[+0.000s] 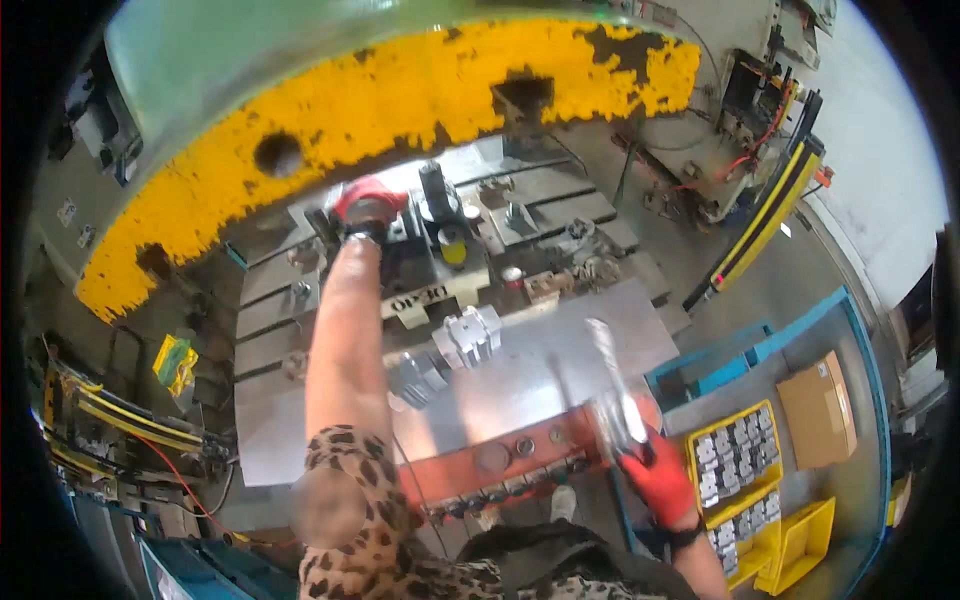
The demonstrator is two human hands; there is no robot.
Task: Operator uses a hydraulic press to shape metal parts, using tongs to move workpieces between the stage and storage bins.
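My left hand (370, 200), in a red glove, reaches far forward to the die (440, 205) under the press. It is beside the die's dark upright post, and its fingers are too unclear to read. My right hand (655, 475), also red-gloved, is near at the right, closed around a long silvery tool (618, 385) that points away from me. Motion blur hides the tool's exact kind. Between the hands, two finned grey metal parts (468, 337) sit on the bare metal plate (540, 365) in front of the die.
The chipped yellow press beam (400, 90) spans above the slotted bed (265, 285). An orange panel with buttons (500, 455) runs along the near edge. At right, yellow bins (735, 405) hold several metal parts beside a cardboard box (818, 412). Yellow-black guard posts (765, 215) flank the press.
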